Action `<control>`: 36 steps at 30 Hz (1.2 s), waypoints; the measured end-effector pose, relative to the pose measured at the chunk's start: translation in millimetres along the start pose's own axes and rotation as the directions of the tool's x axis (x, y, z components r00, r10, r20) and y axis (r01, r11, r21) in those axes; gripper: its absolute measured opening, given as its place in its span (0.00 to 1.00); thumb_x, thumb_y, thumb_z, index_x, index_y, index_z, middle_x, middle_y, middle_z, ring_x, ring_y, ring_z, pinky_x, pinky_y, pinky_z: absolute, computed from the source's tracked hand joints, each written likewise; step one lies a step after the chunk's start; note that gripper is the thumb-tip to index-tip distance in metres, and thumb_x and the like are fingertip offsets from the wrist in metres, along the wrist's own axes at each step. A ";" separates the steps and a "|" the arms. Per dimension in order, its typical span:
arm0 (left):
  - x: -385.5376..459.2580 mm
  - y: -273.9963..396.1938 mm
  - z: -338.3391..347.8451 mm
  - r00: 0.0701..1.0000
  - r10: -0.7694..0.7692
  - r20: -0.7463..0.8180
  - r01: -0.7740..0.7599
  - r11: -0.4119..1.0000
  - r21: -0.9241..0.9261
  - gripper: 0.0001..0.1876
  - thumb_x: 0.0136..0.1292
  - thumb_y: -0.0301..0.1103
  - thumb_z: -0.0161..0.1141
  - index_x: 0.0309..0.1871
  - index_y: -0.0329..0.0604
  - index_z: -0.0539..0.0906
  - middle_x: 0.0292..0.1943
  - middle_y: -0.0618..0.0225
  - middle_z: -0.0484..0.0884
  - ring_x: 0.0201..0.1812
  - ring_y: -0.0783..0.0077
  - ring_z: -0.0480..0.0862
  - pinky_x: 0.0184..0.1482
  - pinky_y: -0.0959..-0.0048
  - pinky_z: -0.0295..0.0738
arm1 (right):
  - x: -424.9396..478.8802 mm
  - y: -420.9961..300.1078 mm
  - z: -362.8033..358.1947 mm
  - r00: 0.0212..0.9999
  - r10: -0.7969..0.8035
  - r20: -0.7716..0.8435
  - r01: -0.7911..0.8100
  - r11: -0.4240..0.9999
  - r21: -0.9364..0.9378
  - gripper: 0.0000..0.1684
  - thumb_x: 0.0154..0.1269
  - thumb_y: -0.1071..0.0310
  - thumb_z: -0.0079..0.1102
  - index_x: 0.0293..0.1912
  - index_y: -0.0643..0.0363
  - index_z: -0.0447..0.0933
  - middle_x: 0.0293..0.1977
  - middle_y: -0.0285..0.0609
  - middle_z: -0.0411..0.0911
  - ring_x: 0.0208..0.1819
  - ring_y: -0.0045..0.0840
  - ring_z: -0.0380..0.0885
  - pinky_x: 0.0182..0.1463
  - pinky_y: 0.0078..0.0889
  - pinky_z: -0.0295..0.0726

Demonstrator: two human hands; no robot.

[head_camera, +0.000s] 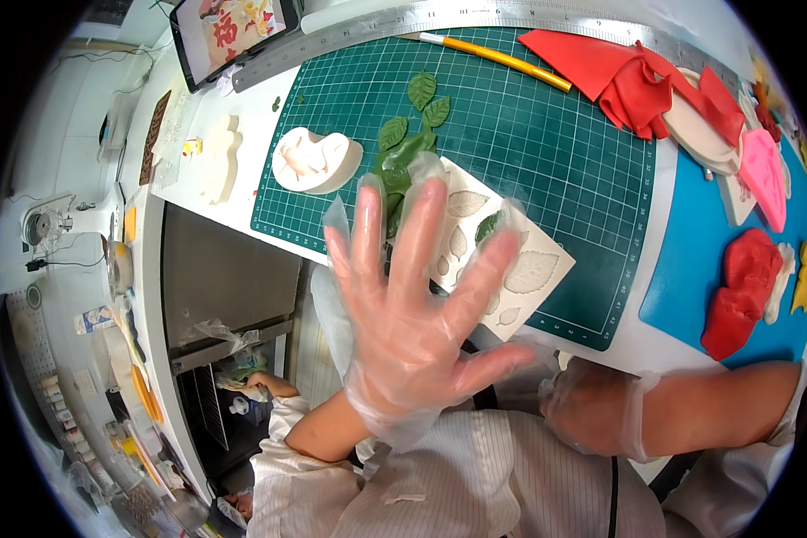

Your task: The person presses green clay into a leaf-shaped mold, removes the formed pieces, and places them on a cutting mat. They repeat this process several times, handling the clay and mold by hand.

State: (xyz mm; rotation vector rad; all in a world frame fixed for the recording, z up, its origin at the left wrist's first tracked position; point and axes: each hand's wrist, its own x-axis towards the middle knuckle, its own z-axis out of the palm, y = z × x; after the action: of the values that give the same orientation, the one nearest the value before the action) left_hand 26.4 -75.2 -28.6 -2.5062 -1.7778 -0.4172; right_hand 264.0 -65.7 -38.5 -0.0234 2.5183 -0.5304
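Note:
My left hand (410,302), in a clear plastic glove, is spread out in front of the camera with its fingers apart and nothing held. Beneath its fingers lies a cream leaf mold (534,272), with a dark green piece (487,227) in one cavity. Beside the mold a glossy green lump of modelling paste (403,158) is partly hidden by the fingertips. Several veined green leaves (421,91) rest just beyond it on the green cutting mat (578,175). My right hand (588,407), also gloved, is curled low by the table's near edge; its fingers are hidden.
A pale mold (316,160) sits on the mat's left. Along the back are a gold-handled tool (504,62), a steel ruler (350,39) and a tablet (232,33). Red sheet (635,81) and red lumps (743,292) lie right. Another person's hand (262,382) is lower left.

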 end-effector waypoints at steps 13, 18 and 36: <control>7.4 9.3 -18.6 0.996 -0.052 0.078 0.049 0.998 0.041 0.44 0.59 0.78 0.59 0.72 0.59 0.81 0.79 0.41 0.61 0.80 0.30 0.53 0.77 0.31 0.44 | -0.4 0.6 17.7 0.962 -0.022 -0.271 0.006 0.998 -0.060 0.11 0.57 0.67 0.61 0.34 0.66 0.83 0.26 0.48 0.80 0.25 0.36 0.81 0.23 0.44 0.78; -4.9 8.8 -25.3 0.992 -0.055 0.117 0.050 0.998 0.044 0.44 0.60 0.77 0.61 0.72 0.59 0.81 0.79 0.41 0.61 0.81 0.30 0.52 0.77 0.32 0.45 | 2.3 -1.2 18.8 0.984 -0.008 -0.180 0.005 1.000 -0.015 0.10 0.57 0.68 0.60 0.32 0.66 0.83 0.26 0.50 0.81 0.24 0.36 0.81 0.22 0.44 0.78; -4.7 11.7 -22.9 0.994 -0.037 0.098 0.037 0.999 0.010 0.50 0.57 0.82 0.57 0.72 0.53 0.81 0.80 0.38 0.60 0.79 0.26 0.55 0.78 0.32 0.44 | 1.5 -2.4 18.1 0.996 0.006 -0.094 -0.008 1.000 -0.022 0.13 0.60 0.68 0.61 0.40 0.69 0.82 0.32 0.52 0.84 0.28 0.36 0.84 0.26 0.43 0.83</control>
State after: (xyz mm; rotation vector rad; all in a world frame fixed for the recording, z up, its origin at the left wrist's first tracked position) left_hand 31.4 -87.8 -6.2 -2.5340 -1.8588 -0.2920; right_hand 272.1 -74.7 -52.2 0.0024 2.6145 -0.5117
